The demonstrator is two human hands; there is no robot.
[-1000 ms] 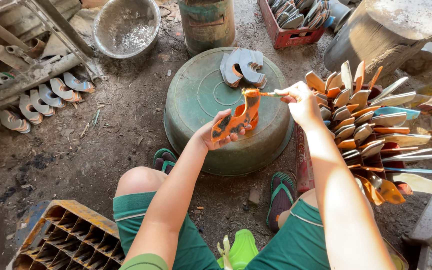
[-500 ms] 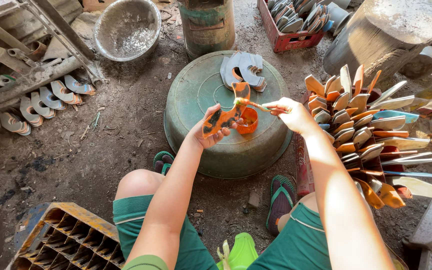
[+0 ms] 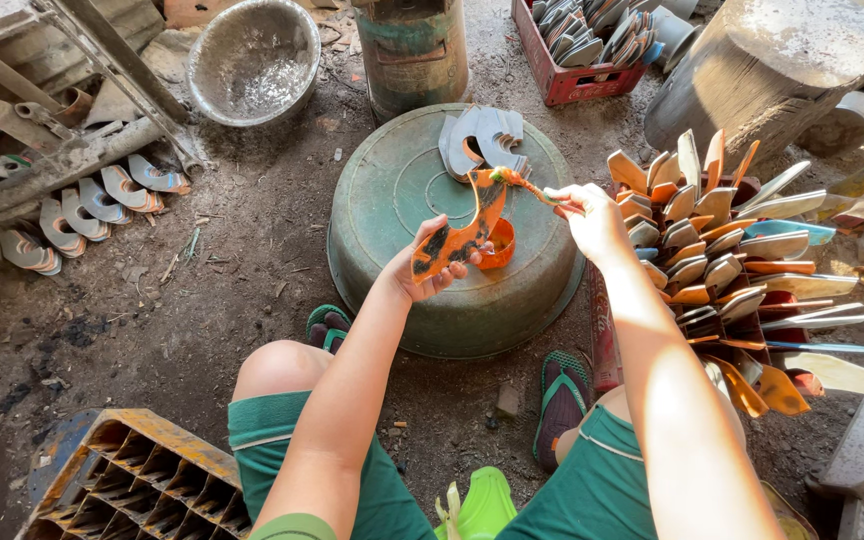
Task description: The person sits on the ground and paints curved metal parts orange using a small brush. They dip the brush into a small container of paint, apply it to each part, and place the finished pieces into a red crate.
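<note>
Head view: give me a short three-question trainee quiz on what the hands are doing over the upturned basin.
1. True or false: the left hand holds a curved blade partly coated in orange.
2. What does the right hand hold against the blade? A) a hammer B) a brush C) a rag
3. What lies on the far part of the green basin, beyond the hands?

Key
1. True.
2. B: a thin brush, its orange tip touching the top of the blade.
3. A small stack of unpainted grey blades. A small orange pot also sits on the basin, just behind the held blade.
</note>
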